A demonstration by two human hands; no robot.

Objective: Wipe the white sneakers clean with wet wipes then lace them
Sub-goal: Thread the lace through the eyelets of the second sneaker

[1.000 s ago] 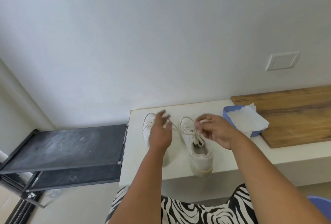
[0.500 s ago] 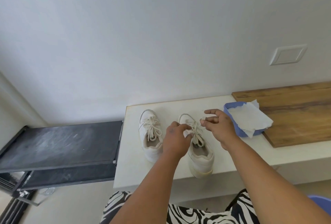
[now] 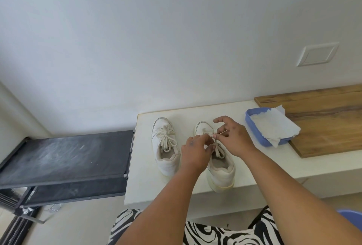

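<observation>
- Sneakers first: the pair stands side by side near the left end of the pale worktop (image 3: pixel 254 166), toes toward the wall, heels toward me and the front edge
- Left sneaker (image 3: pixel 165 147) is already laced and tied in a bow, and neither hand touches it
- Right sneaker (image 3: pixel 219 158) is the one I am working on; its long axis runs straight away from me, from the heel at the front edge to the toe near the wall
- My left hand (image 3: pixel 195 149) sits over the inner side of its tongue, fingers curled and pinching the lace (image 3: pixel 218 149) close to the eyelets
- My right hand (image 3: pixel 234 136) is on the outer side and a little farther toward the toe; thumb and forefinger pinch a thin lace end, the other fingers lifted and spread
- Both hands meet over the middle of the shoe, so each lace end is nearest the hand on its own side; I judge the knot or bow is being formed and must be pulled outward across the shoe's axis
- Loose lace ends hang down toward the shoe's opening
- Toward the right along the worktop, well apart from the shoes, a blue tray (image 3: pixel 252 125) holds a white wipe (image 3: pixel 274 127), its far side resting on a wooden board (image 3: pixel 323 119)
</observation>
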